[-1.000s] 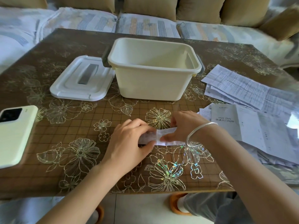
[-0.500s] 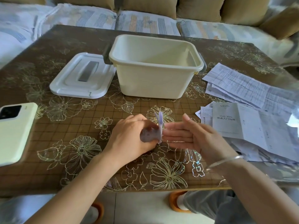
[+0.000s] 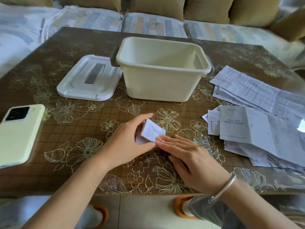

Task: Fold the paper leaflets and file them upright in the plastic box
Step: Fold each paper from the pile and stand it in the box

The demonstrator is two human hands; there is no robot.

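Note:
A small folded white leaflet (image 3: 152, 130) is tilted above the table in front of me. My left hand (image 3: 127, 142) grips it, fingers curled over its top edge and thumb beneath. My right hand (image 3: 186, 156) lies flat with straight fingers, its fingertips touching the leaflet's lower right corner. The cream plastic box (image 3: 162, 86) stands open behind the hands, and nothing shows inside it. A loose heap of unfolded leaflets (image 3: 257, 123) covers the table's right side.
The box's white lid (image 3: 89, 80) lies flat to the left of the box. A pale green phone (image 3: 18, 134) rests near the left edge. The floral table (image 3: 82, 162) backs onto a sofa with cushions (image 3: 156, 23). My knees show below the front edge.
The leaflet went from flat on the table, to edge-up in my left hand, to tilted with its face toward me. My right hand let go, opened, and now touches its corner.

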